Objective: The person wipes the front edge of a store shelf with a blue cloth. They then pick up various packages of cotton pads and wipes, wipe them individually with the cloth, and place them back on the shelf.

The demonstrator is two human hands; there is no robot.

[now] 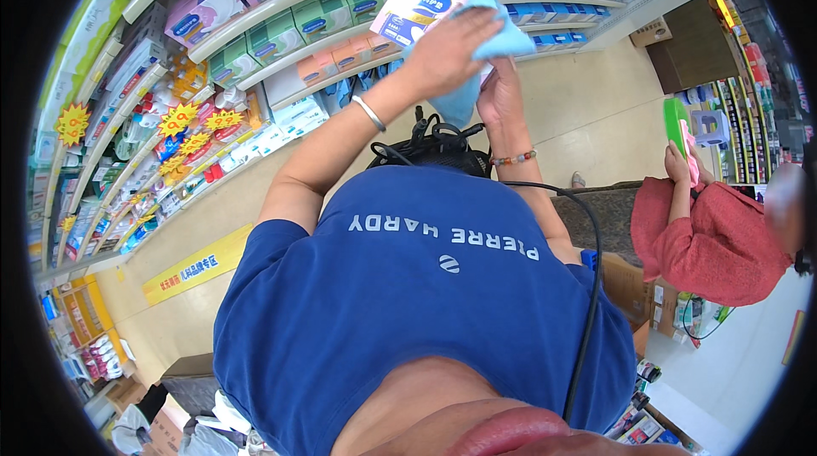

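Observation:
A white and purple carton (418,6) bearing printed writing is held up at a tilt before the shelves. My left hand (447,51), with a silver bangle at its wrist, presses a light blue cloth (504,35) against the carton's face. From the right, my right hand (499,95), with a bead bracelet, grips the carton's near end; its fingertips are partly hidden. Part of the cloth hangs below, between both hands. Black cables and a dark bag (447,153) sit in front of my body, under the hands.
Ahead, a shelf unit (357,38) carries rows of green, pink, orange and blue cartons. More shelves (159,130) with bottles and yellow price stars curve along the left. At right, a person in red (708,239) holds a green object (674,124) and a pink cloth (689,153). Cardboard boxes (622,284) stand beside me.

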